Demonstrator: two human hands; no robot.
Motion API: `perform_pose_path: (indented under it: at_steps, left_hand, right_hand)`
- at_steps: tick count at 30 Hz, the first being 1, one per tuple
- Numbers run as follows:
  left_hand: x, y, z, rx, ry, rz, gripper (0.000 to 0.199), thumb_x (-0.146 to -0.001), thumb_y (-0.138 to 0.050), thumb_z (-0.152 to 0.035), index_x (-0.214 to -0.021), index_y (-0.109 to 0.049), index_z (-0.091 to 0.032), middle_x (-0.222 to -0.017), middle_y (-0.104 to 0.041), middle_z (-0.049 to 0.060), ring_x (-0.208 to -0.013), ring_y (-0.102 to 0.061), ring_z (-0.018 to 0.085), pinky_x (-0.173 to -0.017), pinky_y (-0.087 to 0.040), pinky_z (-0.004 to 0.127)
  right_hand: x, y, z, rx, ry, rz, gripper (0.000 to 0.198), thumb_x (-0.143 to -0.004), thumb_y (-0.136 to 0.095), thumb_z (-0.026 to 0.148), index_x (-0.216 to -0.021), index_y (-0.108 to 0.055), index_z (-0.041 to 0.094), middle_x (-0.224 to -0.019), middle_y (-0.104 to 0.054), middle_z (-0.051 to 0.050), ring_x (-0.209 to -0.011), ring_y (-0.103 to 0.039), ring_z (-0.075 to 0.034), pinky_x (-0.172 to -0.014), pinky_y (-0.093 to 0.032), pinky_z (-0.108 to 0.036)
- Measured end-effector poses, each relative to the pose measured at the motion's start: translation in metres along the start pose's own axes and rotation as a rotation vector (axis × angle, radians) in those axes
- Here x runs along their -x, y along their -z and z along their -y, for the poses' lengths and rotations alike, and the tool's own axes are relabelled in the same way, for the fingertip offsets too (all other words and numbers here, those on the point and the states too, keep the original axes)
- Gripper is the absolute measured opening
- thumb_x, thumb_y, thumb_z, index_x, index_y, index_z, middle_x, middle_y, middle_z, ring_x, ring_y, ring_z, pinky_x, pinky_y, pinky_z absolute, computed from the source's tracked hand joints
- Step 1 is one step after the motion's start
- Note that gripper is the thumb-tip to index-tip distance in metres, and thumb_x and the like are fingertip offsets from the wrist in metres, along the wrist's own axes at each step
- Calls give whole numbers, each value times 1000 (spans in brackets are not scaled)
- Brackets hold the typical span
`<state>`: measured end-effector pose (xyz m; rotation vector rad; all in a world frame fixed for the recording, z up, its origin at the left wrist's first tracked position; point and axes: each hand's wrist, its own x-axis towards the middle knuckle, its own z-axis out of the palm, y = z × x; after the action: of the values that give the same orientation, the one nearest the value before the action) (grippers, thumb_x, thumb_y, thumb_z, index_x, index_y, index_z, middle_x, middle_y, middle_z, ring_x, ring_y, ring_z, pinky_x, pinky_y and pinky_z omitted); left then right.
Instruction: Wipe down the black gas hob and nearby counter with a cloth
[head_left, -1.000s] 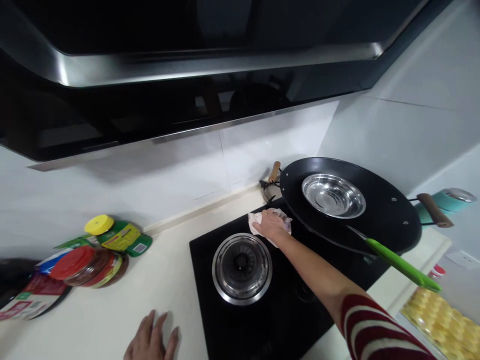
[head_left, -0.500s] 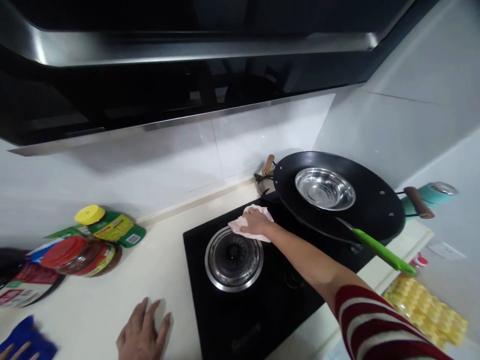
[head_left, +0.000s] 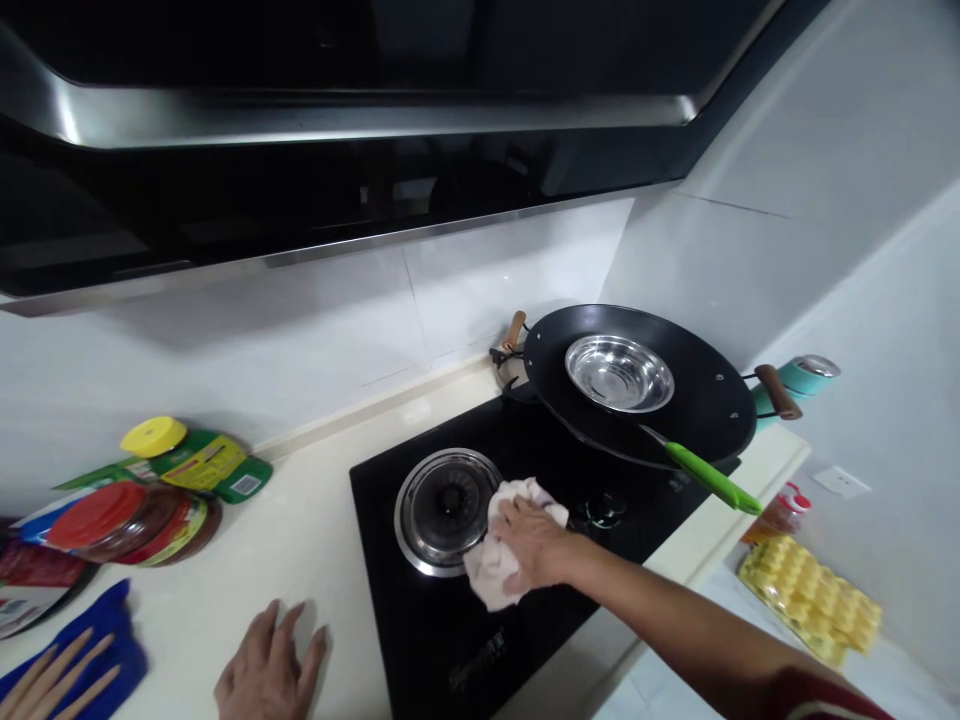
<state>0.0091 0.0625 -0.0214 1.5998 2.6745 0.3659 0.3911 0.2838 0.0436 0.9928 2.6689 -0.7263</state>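
My right hand [head_left: 532,540] presses a crumpled whitish cloth [head_left: 495,570] onto the black glass cooktop [head_left: 427,640], just right of the round burner [head_left: 448,510]. Its fingers bend over the cloth. On the pale counter [head_left: 315,560], left of the cooktop, rests my left hand [head_left: 266,665] with its fingers apart and nothing in it. Behind and to the right sits a black wok [head_left: 705,400] with wooden handles. It holds a shiny metal bowl [head_left: 619,374] and a utensil with a green handle [head_left: 712,478].
At the lower left, another person's hand [head_left: 64,685] lies on a blue cloth [head_left: 124,640]. A red-lidded jar [head_left: 139,525] and a green bottle with a yellow cap [head_left: 202,460] lie by the wall. The range hood [head_left: 337,215] hangs overhead. Yellow egg trays [head_left: 810,595] are at the right.
My right hand has drawn the cloth from behind the burner toward me, to the burner's right front side. My left hand stays on the counter. The other person's hand and blue cloth show more.
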Motion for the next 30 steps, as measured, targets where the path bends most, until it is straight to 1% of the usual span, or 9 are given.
perform_pose_path:
  at_steps: [5,8,11,16,19,22,25,27,30]
  left_hand:
    - [-1,-2,5,4,-9,24,67,-97,-26,-63,-138,-57,-20,-158,-48,20,-151,-40,37,-116,-37,61]
    - [-1,-1,6,2,-20,13,65,-98,-25,-61,-138,-57,-21,-157,-49,20,-150,-41,37,-114,-39,60]
    - [-2,-1,5,-7,-16,-3,66,-97,-23,-61,-136,-57,-21,-156,-50,19,-148,-43,36,-113,-40,59]
    - [-4,4,1,-13,0,28,68,-96,-22,-63,-136,-58,-21,-155,-51,19,-149,-42,36,-116,-38,60]
    - [-4,8,-4,-13,10,42,69,-97,-22,-63,-136,-58,-20,-155,-50,20,-149,-42,38,-116,-37,63]
    - [-3,10,-8,-11,9,33,67,-98,-22,-61,-138,-57,-20,-156,-49,20,-149,-41,38,-115,-38,63]
    - [-3,10,-8,-11,8,24,68,-98,-22,-62,-138,-57,-19,-156,-49,20,-148,-42,38,-113,-39,63]
    - [-3,10,-7,-13,7,27,68,-98,-22,-63,-137,-57,-20,-156,-49,20,-148,-42,39,-114,-39,64]
    - [-4,10,-6,-5,10,38,67,-98,-23,-64,-138,-56,-22,-156,-49,19,-150,-41,38,-115,-38,64]
  right_hand:
    - [17,-62,48,-44,218,-56,80,-69,-85,60,-138,-61,27,-152,-50,-12,-142,-41,-43,-124,-29,-57]
    - [23,-74,57,-120,245,-89,69,-75,-81,52,-137,-59,33,-151,-52,-6,-145,-42,-38,-127,-29,-52]
    - [21,-55,45,-140,313,-11,69,-76,-81,44,-140,-56,38,-154,-50,-2,-147,-41,-33,-127,-27,-50]
    - [4,4,0,-5,305,121,69,-73,-86,25,-137,-61,33,-152,-52,-6,-146,-40,-35,-124,-22,-57]
    - [-5,36,-34,50,180,118,63,-74,-83,18,-133,-64,33,-146,-56,-6,-139,-46,-33,-121,-22,-59]
    - [-9,63,-69,46,-62,80,67,-73,-83,17,-135,-63,34,-149,-53,-6,-142,-43,-34,-123,-19,-60]
    - [-4,79,-100,-15,-280,-10,72,-75,-81,19,-142,-60,35,-155,-47,-7,-146,-39,-34,-123,-24,-52]
    - [4,81,-113,-43,-336,-53,72,-76,-79,18,-143,-59,34,-156,-45,-7,-147,-38,-33,-121,-29,-45]
    - [20,75,-123,-45,-317,-9,68,-70,-82,16,-132,-66,35,-147,-50,-5,-143,-40,-32,-118,-34,-43]
